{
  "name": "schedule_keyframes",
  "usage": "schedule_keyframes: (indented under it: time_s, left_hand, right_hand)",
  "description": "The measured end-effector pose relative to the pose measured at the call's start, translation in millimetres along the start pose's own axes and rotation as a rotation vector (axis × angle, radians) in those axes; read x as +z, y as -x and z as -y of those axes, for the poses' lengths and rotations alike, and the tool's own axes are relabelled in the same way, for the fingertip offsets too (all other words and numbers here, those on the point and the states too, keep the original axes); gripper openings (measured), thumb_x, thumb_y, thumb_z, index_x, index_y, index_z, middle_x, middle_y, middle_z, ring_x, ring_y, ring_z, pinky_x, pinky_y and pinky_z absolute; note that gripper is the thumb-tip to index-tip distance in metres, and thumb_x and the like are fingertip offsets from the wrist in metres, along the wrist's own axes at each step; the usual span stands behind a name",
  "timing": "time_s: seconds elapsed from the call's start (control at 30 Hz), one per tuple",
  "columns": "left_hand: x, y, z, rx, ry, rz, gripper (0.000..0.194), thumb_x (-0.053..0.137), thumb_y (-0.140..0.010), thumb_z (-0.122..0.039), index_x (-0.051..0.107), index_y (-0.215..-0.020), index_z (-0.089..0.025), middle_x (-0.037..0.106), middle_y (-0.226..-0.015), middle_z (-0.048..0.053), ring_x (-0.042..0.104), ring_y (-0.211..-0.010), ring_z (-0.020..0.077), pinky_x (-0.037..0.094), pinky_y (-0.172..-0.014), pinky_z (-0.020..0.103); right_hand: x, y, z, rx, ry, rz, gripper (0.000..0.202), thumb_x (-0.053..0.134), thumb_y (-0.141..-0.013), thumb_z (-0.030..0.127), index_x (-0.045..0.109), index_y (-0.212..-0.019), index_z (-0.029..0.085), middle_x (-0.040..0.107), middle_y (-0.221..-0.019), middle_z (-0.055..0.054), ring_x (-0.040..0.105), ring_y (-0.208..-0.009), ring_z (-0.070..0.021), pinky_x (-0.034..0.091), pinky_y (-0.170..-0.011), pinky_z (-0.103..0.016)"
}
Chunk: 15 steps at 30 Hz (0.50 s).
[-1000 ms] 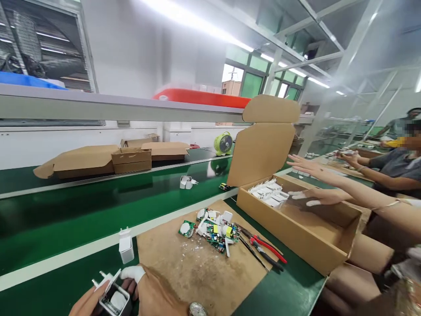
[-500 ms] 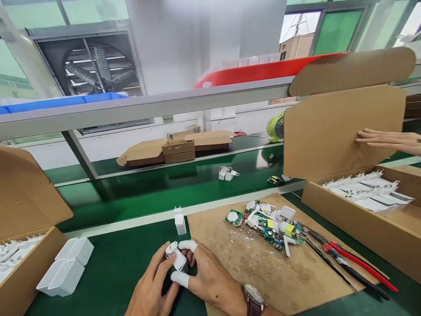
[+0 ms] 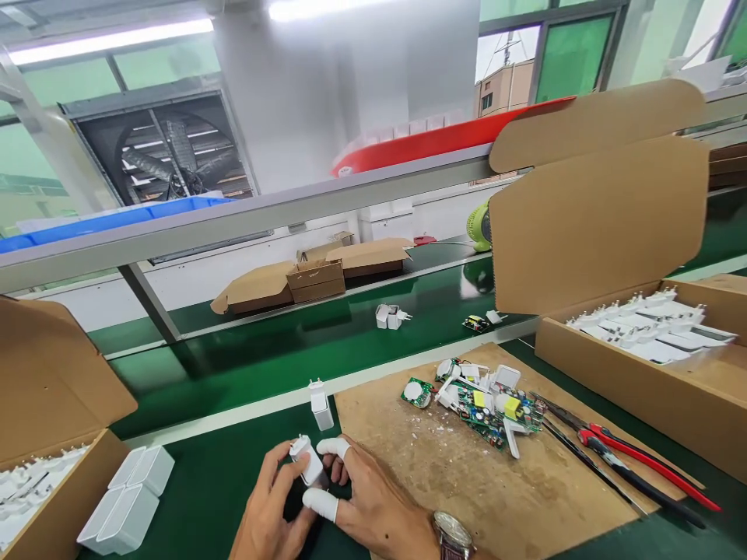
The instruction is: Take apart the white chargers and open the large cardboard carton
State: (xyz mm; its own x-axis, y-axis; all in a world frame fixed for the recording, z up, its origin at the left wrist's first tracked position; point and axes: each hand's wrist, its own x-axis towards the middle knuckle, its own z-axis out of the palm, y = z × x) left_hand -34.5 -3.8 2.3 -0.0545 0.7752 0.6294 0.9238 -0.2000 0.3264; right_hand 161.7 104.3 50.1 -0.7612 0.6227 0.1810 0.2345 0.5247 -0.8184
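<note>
Charger (image 3: 307,462), a small white plug-in block, sits low in the head view, pinched between both hands just above the green counter (image 3: 233,467). The left hand (image 3: 271,517) comes up from the bottom edge, its fingers curled around the near and left faces of the block. The right hand (image 3: 365,505) closes on it from the other side; two of its fingers wear white finger cots (image 3: 320,502), one pressed at the top of the block and one below it. A watch (image 3: 452,535) shows on the right wrist.

Just beyond the hands another white charger (image 3: 320,406) stands upright on the counter, beside the left edge of a brown board (image 3: 443,482). On the board lies a heap of circuit boards (image 3: 484,400) and white shell pieces (some parts too small to tell apart), and at its right edge lie red-handled pliers (image 3: 642,467).

To the right an open carton (image 3: 642,389), lid raised, holds rows of white chargers. At the far left a second carton (image 3: 64,498) also holds white parts, and four white shells (image 3: 125,498) lie packed together just beside it. Farther back on the green belt (image 3: 262,342) stand two small white plugs (image 3: 389,316), well apart from the hands, with flattened cartons (image 3: 315,272) behind them.
</note>
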Motion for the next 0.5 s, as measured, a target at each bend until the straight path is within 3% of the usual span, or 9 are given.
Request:
schedule_keyframes:
  time_s: [0.13, 0.2, 0.3, 0.4, 0.5]
  left_hand:
    - [-0.8, -30.8, 34.8, -0.282, 0.136, -0.031, 0.031, 0.068, -0.095, -0.041, 0.073, -0.12, -0.023, 0.07, -0.141, 0.015, 0.071, -0.131, 0.0334, 0.065, -0.104, 0.048]
    - [2.8, -47.1, 46.4, -0.354, 0.227, -0.013, 0.034, 0.068, -0.093, -0.043, 0.074, -0.118, -0.021, 0.071, -0.142, 0.015, 0.069, -0.134, 0.0348, 0.066, -0.103, 0.049]
    - [12.8, -63.4, 48.9, -0.339, 0.289, 0.018, 0.032, 0.066, -0.093, -0.038, 0.074, -0.118, -0.019, 0.071, -0.144, 0.018, 0.068, -0.136, 0.0351, 0.065, -0.103, 0.048]
    - [19.3, -65.9, 37.4, -0.301, 0.343, 0.047, 0.037, 0.059, -0.096, -0.026, 0.07, -0.131, -0.019, 0.062, -0.155, 0.02, 0.063, -0.143, 0.0322, 0.065, -0.104, 0.043]
    - [11.1, -57.6, 25.9, -0.243, 0.309, 0.058, 0.053, 0.053, -0.097, -0.015, 0.06, -0.149, -0.024, 0.05, -0.167, 0.017, 0.052, -0.153, 0.0302, 0.062, -0.11, 0.043]
  right_hand:
    - [-2.9, 1.5, -5.5, -0.027, 0.142, -0.036, 0.035, 0.069, -0.091, 0.035, 0.066, -0.124, 0.022, 0.069, -0.108, -0.006, 0.066, -0.095, -0.0242, 0.053, -0.087, -0.037]
    - [-1.8, 1.2, -11.9, -0.064, 0.211, -0.059, 0.034, 0.066, -0.093, 0.036, 0.067, -0.125, 0.022, 0.071, -0.107, -0.007, 0.068, -0.094, -0.0251, 0.055, -0.088, -0.038]
    - [1.6, 1.2, -21.8, -0.126, 0.308, -0.091, 0.031, 0.063, -0.095, 0.032, 0.069, -0.123, 0.02, 0.074, -0.105, -0.009, 0.071, -0.092, -0.0264, 0.057, -0.088, -0.038]
    - [4.7, 2.5, -30.8, -0.235, 0.364, -0.129, 0.028, 0.06, -0.096, 0.028, 0.071, -0.12, 0.02, 0.077, -0.108, -0.011, 0.074, -0.095, -0.0284, 0.06, -0.089, -0.04]
    - [6.4, 1.9, -40.6, -0.329, 0.38, -0.179, 0.032, 0.061, -0.095, 0.024, 0.071, -0.126, 0.025, 0.079, -0.117, -0.012, 0.076, -0.103, -0.031, 0.061, -0.094, -0.042]
